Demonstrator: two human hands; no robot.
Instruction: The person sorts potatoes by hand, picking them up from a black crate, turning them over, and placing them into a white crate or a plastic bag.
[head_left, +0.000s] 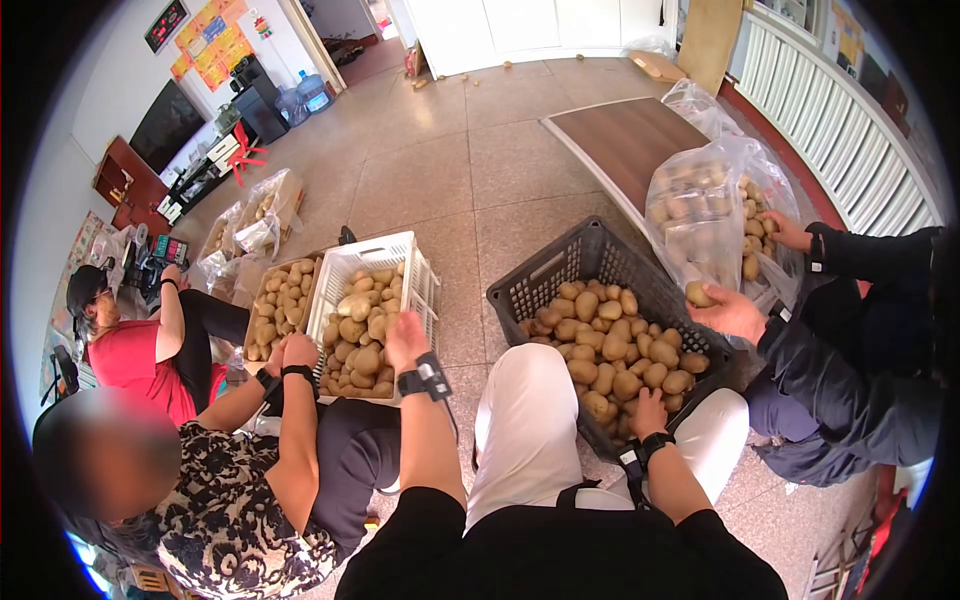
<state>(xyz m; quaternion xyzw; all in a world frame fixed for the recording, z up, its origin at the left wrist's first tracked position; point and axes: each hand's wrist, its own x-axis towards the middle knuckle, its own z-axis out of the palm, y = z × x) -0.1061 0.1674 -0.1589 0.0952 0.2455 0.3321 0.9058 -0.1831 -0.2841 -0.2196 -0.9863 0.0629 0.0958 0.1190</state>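
Note:
My right hand (649, 412) is in the black plastic crate (520, 285), near its front edge. Its fingers curl down over a potato among many tan oval potatoes (627, 385). Over the right side of a white slatted crate (425, 270) I hold my left hand (405, 342), close to the potatoes (355, 330) heaped in that crate. The left fingers look bent and partly hidden, and I cannot make out whether they hold anything. Both wrists wear dark straps with small devices. The black crate sits between my knees.
At my left, a co-worker's hands (293, 352) meet beside a cardboard box (252, 345) of potatoes. Another person sits beyond. On my right, a co-worker's hand (735, 318) holds a potato by a clear plastic bag (690, 215) of potatoes. A brown board (625, 135) lies behind.

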